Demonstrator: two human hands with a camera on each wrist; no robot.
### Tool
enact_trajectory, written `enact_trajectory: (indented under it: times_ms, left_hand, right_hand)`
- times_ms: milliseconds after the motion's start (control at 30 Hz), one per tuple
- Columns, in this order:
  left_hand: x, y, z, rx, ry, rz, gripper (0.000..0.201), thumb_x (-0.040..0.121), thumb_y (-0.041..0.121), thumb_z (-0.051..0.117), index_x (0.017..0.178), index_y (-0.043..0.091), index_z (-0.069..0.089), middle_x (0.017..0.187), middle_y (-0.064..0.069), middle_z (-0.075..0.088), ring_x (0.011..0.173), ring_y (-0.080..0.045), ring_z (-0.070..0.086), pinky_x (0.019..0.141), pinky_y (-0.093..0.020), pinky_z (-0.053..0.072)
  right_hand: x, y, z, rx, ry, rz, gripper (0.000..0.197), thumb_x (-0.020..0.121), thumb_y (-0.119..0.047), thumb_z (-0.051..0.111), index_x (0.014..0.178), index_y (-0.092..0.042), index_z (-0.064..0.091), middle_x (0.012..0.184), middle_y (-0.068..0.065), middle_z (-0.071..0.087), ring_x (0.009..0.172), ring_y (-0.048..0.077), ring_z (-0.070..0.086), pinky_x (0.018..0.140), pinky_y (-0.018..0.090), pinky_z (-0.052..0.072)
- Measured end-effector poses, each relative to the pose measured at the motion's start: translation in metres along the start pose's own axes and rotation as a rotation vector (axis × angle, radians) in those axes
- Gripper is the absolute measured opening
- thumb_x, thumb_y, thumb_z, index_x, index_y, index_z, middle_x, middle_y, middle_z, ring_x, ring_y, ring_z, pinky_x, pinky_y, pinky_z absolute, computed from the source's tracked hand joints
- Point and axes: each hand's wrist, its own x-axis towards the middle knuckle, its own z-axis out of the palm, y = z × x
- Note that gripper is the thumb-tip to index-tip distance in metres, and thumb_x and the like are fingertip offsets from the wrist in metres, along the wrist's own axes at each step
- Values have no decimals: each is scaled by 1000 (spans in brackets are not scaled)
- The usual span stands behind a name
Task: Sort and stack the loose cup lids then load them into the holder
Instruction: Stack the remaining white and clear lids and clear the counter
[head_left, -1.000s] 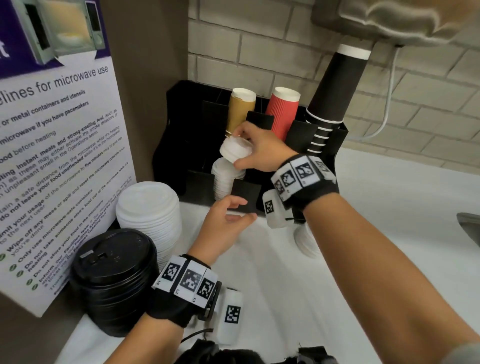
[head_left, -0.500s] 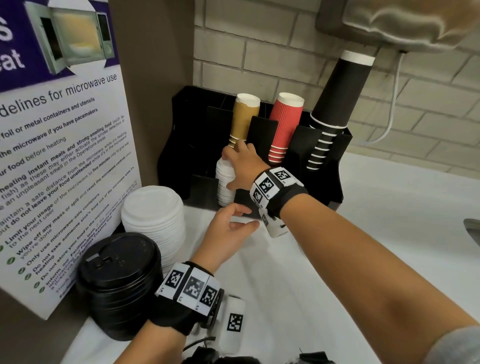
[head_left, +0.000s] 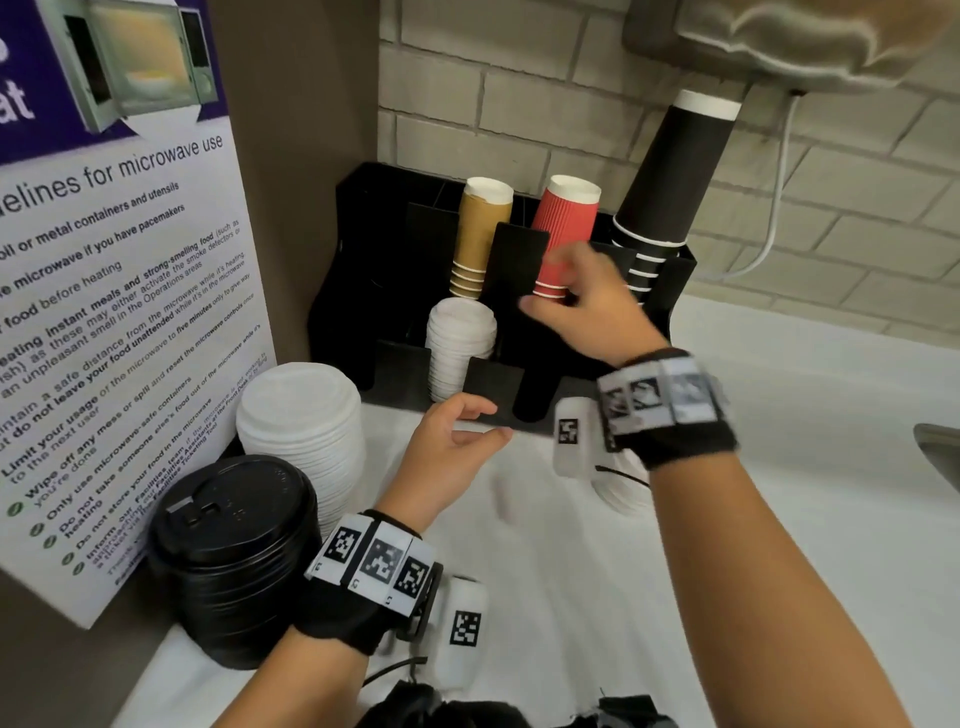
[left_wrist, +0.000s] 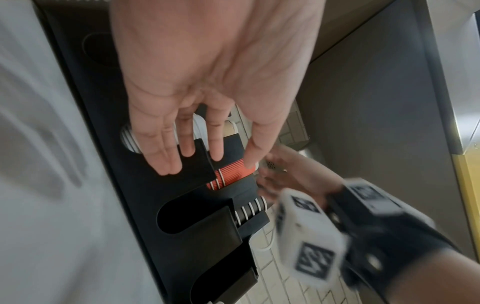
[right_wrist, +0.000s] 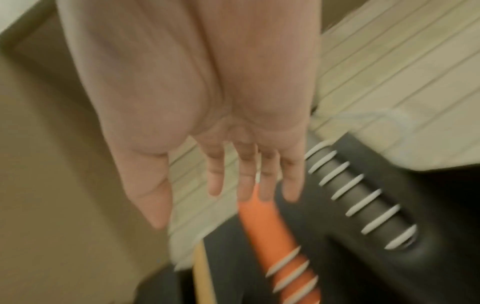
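Fingers of my right hand hang straight and apart, empty, before the red cups. My left hand hovers relaxed, holding nothing, below the holder. One white lid stack sits in the holder; two stacks, white and black, stand on the table.

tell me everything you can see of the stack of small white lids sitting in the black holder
The stack of small white lids looks like thin, ridged plastic, nested upright into a tidy column. It stands in a front slot of the black holder, just below the tan cups. A low black front panel hides its base, and its flat, round top lid shows. Neither hand touches it: the right hand is beside it, open and blurred.
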Motion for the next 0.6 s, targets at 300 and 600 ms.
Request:
enact_trajectory:
  times_ms: [300,600]
  left_hand:
    - [0,2,3,22,19,18,19,87,21,70,102,29,63,116,6,58,86,-2,61,82,-22,47]
    - [-2,5,5,41,-18,18,19,87,22,69,104,27,63,116,7,58,90,-5,61,81,-22,49]
  right_hand:
    - [-111,77,-44,-140,-219,723,52,80,-45,71,122,-21,52,124,5,54,103,21,55,76,30,37]
    - [-106,91,-7,-199,-334,784,83,72,-33,80,141,-20,34,131,9,52,113,27,53,79,31,38]
